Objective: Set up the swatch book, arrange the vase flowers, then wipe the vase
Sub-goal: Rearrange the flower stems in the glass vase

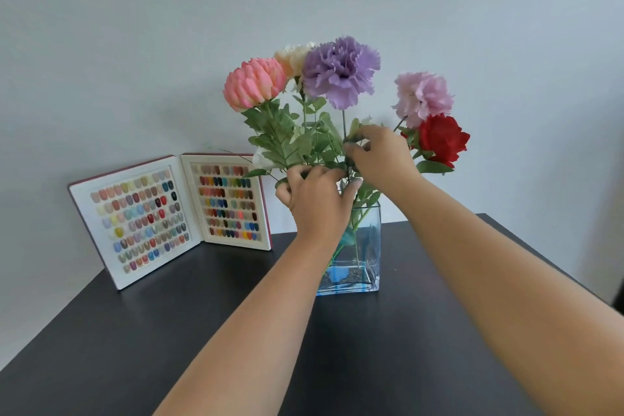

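A square clear-blue glass vase (366,257) stands mid-table and holds several flowers: a pink bloom (253,84), a cream one (293,56), a purple carnation (341,71), a pale pink one (422,96) and a red rose (442,138). Just above the vase mouth, my left hand (317,199) is closed around the green stems. My right hand (380,155) pinches the purple carnation's stem among the leaves, slightly higher. The swatch book (169,216) stands open and upright at the back left, its colour chips facing me.
The dark table (135,331) runs up to a plain grey wall (135,44). Its left edge slants toward me, and its right edge falls away behind my right forearm.
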Demonstrator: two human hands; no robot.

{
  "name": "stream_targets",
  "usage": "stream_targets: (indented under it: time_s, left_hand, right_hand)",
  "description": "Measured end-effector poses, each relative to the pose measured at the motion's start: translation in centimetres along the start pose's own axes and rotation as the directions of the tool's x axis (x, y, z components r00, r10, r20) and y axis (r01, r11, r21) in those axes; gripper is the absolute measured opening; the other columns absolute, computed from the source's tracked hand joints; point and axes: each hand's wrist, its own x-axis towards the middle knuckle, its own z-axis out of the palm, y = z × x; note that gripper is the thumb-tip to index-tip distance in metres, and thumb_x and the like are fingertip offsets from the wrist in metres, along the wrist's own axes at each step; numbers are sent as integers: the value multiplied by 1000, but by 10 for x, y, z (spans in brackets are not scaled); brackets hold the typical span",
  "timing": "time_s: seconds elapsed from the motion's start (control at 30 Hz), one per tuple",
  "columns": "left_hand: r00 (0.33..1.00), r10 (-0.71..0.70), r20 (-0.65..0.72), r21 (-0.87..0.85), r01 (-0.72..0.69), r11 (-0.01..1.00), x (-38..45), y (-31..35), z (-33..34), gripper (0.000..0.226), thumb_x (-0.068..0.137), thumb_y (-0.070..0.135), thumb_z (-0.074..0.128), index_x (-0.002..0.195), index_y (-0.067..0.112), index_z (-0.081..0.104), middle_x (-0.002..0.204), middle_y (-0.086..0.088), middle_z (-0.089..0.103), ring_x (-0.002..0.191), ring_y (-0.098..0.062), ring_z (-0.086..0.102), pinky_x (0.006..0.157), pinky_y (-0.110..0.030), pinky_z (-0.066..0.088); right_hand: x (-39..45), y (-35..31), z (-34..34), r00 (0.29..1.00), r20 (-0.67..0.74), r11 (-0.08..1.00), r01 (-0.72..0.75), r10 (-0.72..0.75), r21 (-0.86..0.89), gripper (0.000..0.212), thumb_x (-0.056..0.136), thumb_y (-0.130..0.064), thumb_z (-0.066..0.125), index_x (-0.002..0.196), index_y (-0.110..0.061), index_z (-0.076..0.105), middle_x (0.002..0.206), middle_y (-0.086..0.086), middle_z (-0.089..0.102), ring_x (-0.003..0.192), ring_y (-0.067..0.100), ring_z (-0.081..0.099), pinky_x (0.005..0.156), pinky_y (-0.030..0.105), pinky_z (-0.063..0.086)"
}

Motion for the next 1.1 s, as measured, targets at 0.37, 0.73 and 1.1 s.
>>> stream_targets:
  time_s: [0.37,0.73,1.1]
  left_hand:
    - [998,58,19,81,-59,995,6,-5,1,16,84,48,63,80,34,70,82,15,64,98,-21,44,68,-33,10]
    - [982,165,89,131,-176,976,12,-4,-2,15,91,35,56,94,26,67,76,11,71,95,-20,52,70,-35,11]
    - [941,283,184,78,-301,950,23,2,-4,31,95,18,49,123,7,57,97,-7,69,83,-29,62,71,-36,39]
  right_hand:
    - [-81,95,-7,932,-236,903,-165,274,396,24,80,-23,49,88,-44,58,79,0,69,68,26,63,58,33,51]
    - [-17,107,16,888,397,646,-445,231,620,34,79,-31,73,109,-24,59,123,-5,63,116,15,53,94,39,33]
    - [14,70,-8,958,248,905,-228,143,359,9,87,-2,65,94,-1,70,90,24,70,75,28,61,76,44,55]
